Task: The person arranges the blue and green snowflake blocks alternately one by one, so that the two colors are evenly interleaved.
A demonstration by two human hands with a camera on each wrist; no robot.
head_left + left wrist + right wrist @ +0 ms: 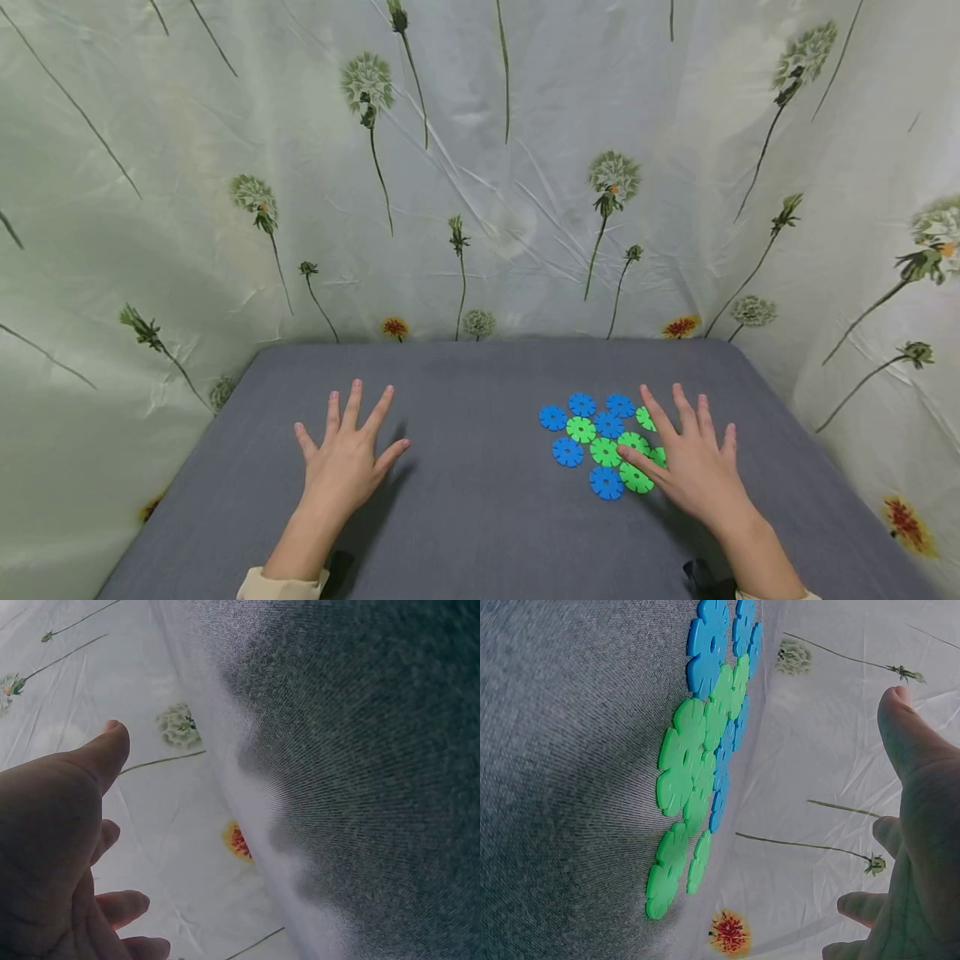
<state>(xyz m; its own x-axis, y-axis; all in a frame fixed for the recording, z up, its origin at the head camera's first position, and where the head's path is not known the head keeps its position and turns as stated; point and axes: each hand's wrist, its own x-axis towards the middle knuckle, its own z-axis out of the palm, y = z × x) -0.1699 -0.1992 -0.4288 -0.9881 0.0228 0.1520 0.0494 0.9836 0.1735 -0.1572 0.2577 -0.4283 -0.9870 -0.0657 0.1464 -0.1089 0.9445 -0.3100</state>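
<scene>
My left hand [343, 467] hovers over the left part of the grey table, fingers spread and holding nothing. On the right, my right hand [697, 471] is held above the table with its fingers spread too. Below and beside it lies a loose group of flat notched plastic discs, some blue [567, 452] and some green [604, 452]. The thumb and index finger overlap a few green discs in the head view, hiding parts of them. In the right wrist view, the green discs [681, 757] lie flat on the cloth, apart from the hand [930, 787].
The grey table surface [465, 500] stretches between and around the hands. A pale curtain [510, 192] printed with dandelions and flowers hangs behind the table and along both sides. Dark straps [705, 579] sit at the wrists.
</scene>
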